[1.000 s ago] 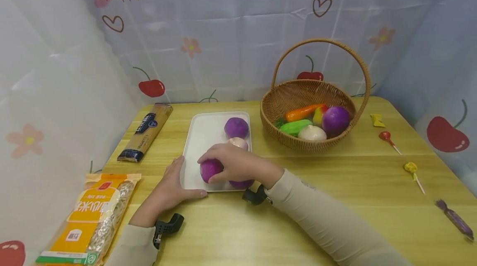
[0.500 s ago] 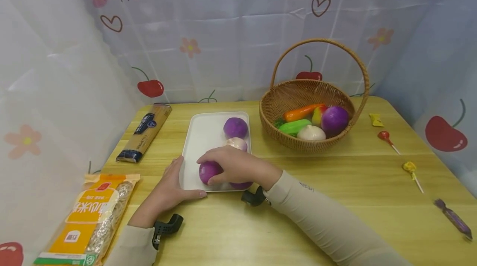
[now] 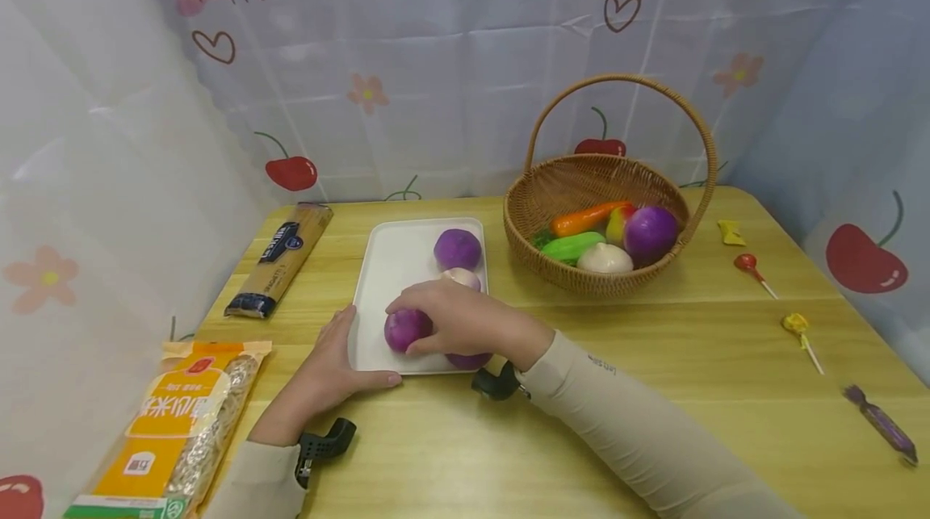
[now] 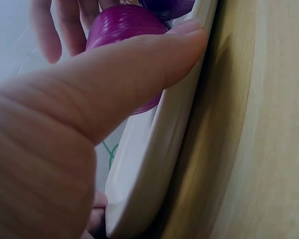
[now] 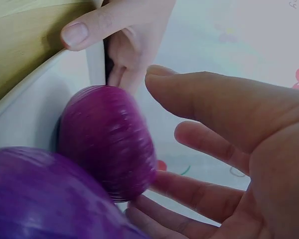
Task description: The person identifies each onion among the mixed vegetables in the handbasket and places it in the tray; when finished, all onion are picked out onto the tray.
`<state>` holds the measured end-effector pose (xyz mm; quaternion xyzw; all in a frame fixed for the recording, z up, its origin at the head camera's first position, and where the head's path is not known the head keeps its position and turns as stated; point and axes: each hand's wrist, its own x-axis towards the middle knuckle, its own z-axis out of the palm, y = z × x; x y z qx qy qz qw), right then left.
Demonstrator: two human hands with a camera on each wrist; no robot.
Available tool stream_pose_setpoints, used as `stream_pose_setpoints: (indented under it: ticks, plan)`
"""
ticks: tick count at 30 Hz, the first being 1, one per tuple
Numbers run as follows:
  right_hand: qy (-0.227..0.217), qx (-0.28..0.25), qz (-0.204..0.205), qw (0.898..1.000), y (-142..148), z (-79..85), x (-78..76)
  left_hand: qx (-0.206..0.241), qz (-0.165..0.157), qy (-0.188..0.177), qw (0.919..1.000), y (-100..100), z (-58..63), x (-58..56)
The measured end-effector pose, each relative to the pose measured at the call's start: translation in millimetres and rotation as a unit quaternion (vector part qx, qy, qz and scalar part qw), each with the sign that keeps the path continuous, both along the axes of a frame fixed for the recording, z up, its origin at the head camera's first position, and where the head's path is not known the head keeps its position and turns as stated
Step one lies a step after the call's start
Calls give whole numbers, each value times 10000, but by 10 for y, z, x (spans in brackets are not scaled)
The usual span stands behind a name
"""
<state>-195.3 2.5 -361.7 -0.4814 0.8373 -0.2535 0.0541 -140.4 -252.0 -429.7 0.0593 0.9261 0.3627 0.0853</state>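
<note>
A white tray (image 3: pixel 385 269) lies on the table. My left hand (image 3: pixel 327 362) grips its near left corner, thumb along the front rim and fingers at the left side. A red onion (image 3: pixel 405 331) sits in the tray's near half. Over it my right hand (image 3: pixel 465 321) arches; in the right wrist view its fingers (image 5: pixel 199 194) reach the onion's side while the thumb stands apart from it. Beyond are a pale bulb (image 3: pixel 465 276) and a purple onion (image 3: pixel 458 249). Another purple onion (image 3: pixel 468 361) is partly hidden under my right hand.
Right of the tray, a wicker basket (image 3: pixel 519 216) with a tall handle holds a carrot, a green vegetable, a white onion and a purple onion. A spaghetti pack (image 3: pixel 279 261) and an orange noodle bag (image 3: pixel 170 430) lie left. Wrapped sweets and lollipops (image 3: pixel 795 324) line the right side.
The red onion under my right hand has shifted slightly left. Both hands stay nearly where they were, and the whole view has drifted a little.
</note>
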Motion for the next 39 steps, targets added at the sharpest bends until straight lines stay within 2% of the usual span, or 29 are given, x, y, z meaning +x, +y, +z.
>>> stream_pose_setpoints:
  ticks: [7,13,18,23,28,33,39]
  plan:
    - [241,51,-171,9995,37,90,8,-45,14,-69,10000,6,3,-8]
    - [154,-37,-327,9993,108,176,-13,-45,31,-75,10000,4,22,-17]
    - [153,-268,-414,9987,242,312,-43,-38,25,-67,10000,3,15,-22]
    - [193,-606,-832,9945,477,470,-94,-31,22,-55,10000,2,9,-17]
    - [527,-872,-1213,9874,734,591,-171,-48,57,-56,10000,-13,8,1]
    - [621,-805,-1842,9776,1030,675,-263,-43,41,-28,10000,-12,10,-6]
    - [542,-673,-2493,9646,1473,695,-430,-38,22,-17,10000,7,16,-14]
